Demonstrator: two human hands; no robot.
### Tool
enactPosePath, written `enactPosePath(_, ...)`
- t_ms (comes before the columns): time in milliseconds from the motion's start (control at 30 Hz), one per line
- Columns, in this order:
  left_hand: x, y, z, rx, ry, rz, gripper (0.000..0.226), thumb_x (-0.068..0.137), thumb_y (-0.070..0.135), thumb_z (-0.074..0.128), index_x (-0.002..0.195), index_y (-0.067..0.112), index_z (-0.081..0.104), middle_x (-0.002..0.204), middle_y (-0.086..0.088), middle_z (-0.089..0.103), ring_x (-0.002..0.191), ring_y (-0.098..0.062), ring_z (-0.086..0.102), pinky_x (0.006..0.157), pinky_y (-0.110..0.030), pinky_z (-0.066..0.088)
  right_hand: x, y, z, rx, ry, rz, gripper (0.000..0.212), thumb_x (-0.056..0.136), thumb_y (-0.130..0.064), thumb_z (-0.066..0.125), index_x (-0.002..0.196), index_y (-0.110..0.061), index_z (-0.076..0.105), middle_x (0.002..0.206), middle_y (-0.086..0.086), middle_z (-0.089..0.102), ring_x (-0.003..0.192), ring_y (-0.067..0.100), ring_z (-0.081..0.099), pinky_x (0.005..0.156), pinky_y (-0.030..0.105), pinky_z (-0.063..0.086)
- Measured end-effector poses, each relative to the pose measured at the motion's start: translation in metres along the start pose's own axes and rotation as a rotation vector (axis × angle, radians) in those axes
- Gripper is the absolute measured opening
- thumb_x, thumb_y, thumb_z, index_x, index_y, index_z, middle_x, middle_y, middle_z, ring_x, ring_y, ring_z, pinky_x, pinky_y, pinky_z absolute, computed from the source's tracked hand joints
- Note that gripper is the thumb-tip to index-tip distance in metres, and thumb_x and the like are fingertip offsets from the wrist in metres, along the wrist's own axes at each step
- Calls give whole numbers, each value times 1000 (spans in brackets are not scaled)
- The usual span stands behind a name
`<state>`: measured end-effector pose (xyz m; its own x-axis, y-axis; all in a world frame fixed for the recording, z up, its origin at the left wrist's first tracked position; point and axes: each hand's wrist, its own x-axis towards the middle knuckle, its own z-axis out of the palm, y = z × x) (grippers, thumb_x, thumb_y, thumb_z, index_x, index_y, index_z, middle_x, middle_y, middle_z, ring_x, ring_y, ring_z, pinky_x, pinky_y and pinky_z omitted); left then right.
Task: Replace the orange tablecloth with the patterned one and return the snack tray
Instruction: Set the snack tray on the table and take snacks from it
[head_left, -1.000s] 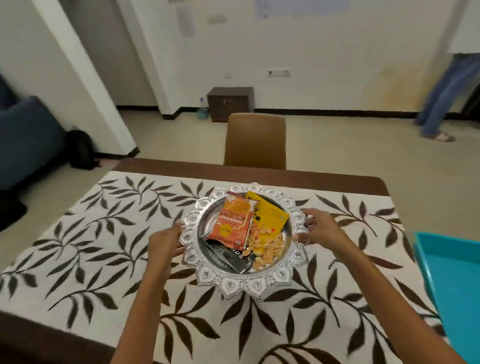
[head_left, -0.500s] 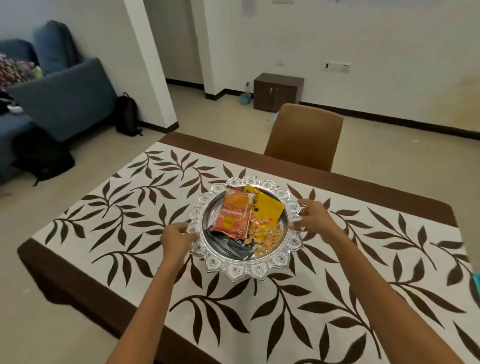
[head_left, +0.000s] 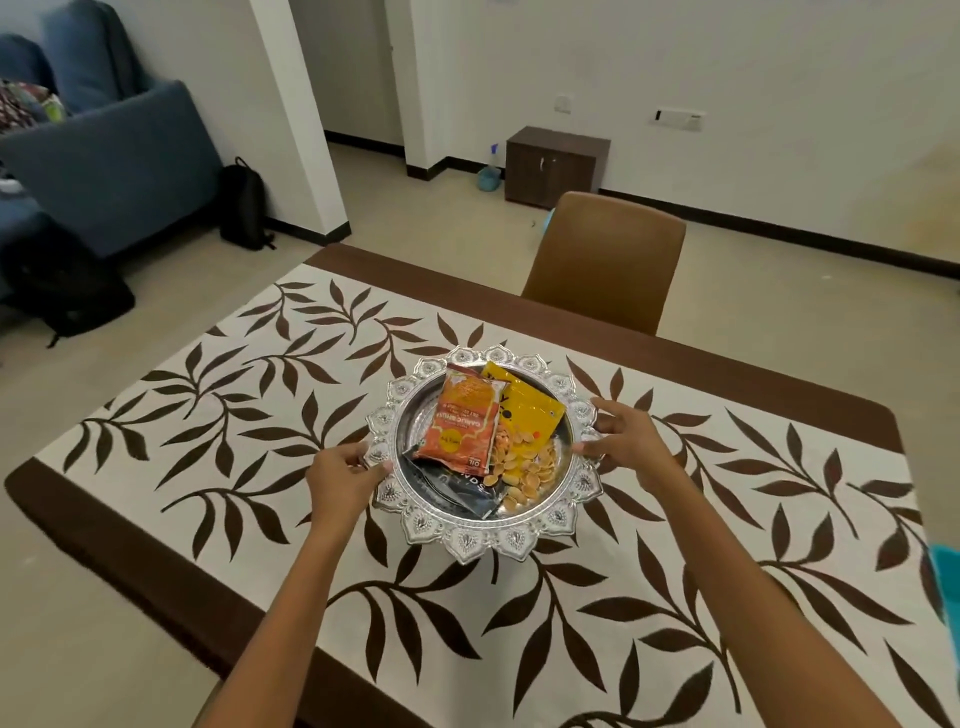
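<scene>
Head view. The silver snack tray (head_left: 470, 540) sits near the middle of the worktop (head_left: 332, 254), on the leaf-patterned tablecloth (head_left: 218, 415). No orange tablecloth is visible. The left hand (head_left: 340, 480) grips the tray's scalloped rim on its own side, thumb over the top edge and fingers curled beneath. The right hand (head_left: 626, 441) is closed on the opposite rim, with fingertips pinching the edge. Whether the tray rests fully on the cloth or is held just above it cannot be determined.

Between the hands, the tray holds an orange snack packet (head_left: 465, 421), a yellow packet (head_left: 530, 415) just beyond it toward the right hand, a dark packet (head_left: 460, 486) partly under the orange one, and loose nuts (head_left: 524, 470). A brown chair (head_left: 602, 260) stands beyond the hands at the far edge. A blue object (head_left: 948, 582), cut off by the frame, lies outboard of the right forearm.

Judgement: the cloth swap appears complete and the tray return is at its final placement.

Risks:
- Uneven release of the two hands could tilt the tray; the loose nuts would roll out over the shallow rim.
- Sliding the tray instead of lifting it could drag and wrinkle the cloth.
- The stacked packets are unsecured and may slip off if the tray is jolted.
</scene>
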<state>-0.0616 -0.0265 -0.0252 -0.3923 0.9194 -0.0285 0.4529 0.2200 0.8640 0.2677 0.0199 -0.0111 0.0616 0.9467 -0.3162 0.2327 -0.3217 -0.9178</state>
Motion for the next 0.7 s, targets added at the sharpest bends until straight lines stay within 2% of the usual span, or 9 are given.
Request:
enactPosePath(67,-3,0,2,49,4,36,27,78,7,75,104,3,70,88,-3,70,83,-24,68,67,-23,49,-1,1,0,-11,2,-6,70,61,7,82,122,-16,58,110,14,65,92,21,63,60,26,55)
enactPosePath(167,-4,1,4,198,-37,11,36,85,15,70,118,2,63,117,-14,65,104,-28,63,87,-40,51,-4,-5,5,-223,123,-26,73,60,-3,86,126,-11,56,119,10,58,109,24,55,82,34,49)
enactPosePath(233,-8,6,6,392,-33,68,34,89,18,63,119,3,61,130,-18,56,117,-29,53,91,-41,47,-11,-9,16,-460,262,-170,70,63,-8,86,127,-11,56,129,10,52,110,19,51,83,29,44)
enactPosePath(300,-16,12,11,441,-19,139,43,95,19,55,134,5,49,148,-18,35,136,-31,33,107,-43,35,-20,-15,33,-659,283,-392,57,73,-9,78,126,-15,57,137,8,46,122,20,44,88,29,43)
enactPosePath(400,-40,25,25,232,-73,256,51,98,35,43,145,18,34,156,-7,22,144,-23,16,115,-42,21,-26,-19,60,-919,-9,-490,54,84,-28,70,134,-20,50,149,8,34,138,23,27,108,35,31)
enactPosePath(500,-65,41,37,-122,-194,273,39,94,46,42,133,44,41,147,15,34,139,-12,31,107,-30,34,-27,-15,77,-1129,-214,-380,66,85,-35,67,143,-25,38,156,10,19,144,28,15,115,44,22)
enactPosePath(533,-71,46,40,-242,-221,230,38,92,48,43,130,46,44,142,17,42,133,-10,39,101,-24,39,-27,-13,79,-1156,-240,-349,64,86,-30,66,143,-26,38,156,10,18,143,30,16,115,46,24)
enactPosePath(600,-79,50,44,-461,-257,89,47,89,52,44,134,37,48,136,11,51,126,-7,46,92,-18,40,-29,-7,83,-1166,-230,-339,52,87,-16,61,137,-24,48,150,10,31,137,32,29,108,45,34)
enactPosePath(700,-80,51,49,-776,-300,-132,57,91,50,42,142,25,40,143,2,46,132,-14,43,102,-29,35,-33,4,88,-1201,-92,-431,35,88,-2,53,119,-15,62,124,10,52,114,31,49,89,37,48)
